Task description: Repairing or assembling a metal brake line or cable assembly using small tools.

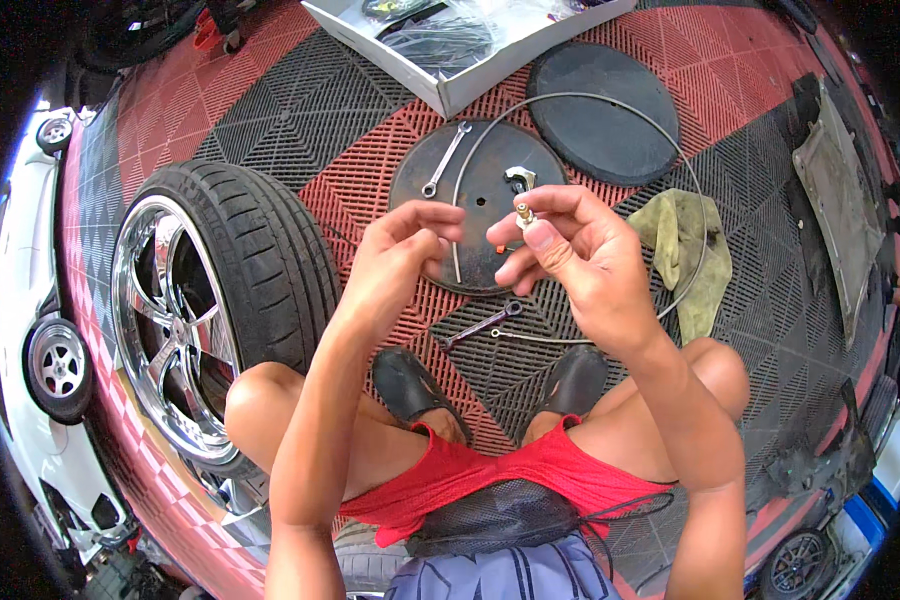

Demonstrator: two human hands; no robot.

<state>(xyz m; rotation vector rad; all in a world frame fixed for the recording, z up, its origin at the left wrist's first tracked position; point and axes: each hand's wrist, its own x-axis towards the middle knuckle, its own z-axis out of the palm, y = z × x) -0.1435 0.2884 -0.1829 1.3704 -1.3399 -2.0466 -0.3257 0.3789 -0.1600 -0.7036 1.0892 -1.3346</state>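
Note:
My right hand [590,260] pinches a small brass-tipped metal fitting [525,215] between thumb and fingers. Across from it, my left hand [405,250] is empty, its fingers loosely bent and apart. A thin grey hose [705,215] loops over the floor; one end lies by my left fingertips on a round dark plate [420,180], the other, with a ring end, between my shoes. On that plate rest a combination wrench [447,160] and a small metal tool with a curved head [519,178], partly behind my right hand. Another wrench [482,325] lies nearer my feet.
A wheel with a chrome rim and black tyre [270,260] stands at my left. Ahead are a white open box [445,85] of parts and a black disc [605,110]. A greenish cloth [685,260] lies right, beyond it a grey panel [840,210]. A white car [30,270] is far left.

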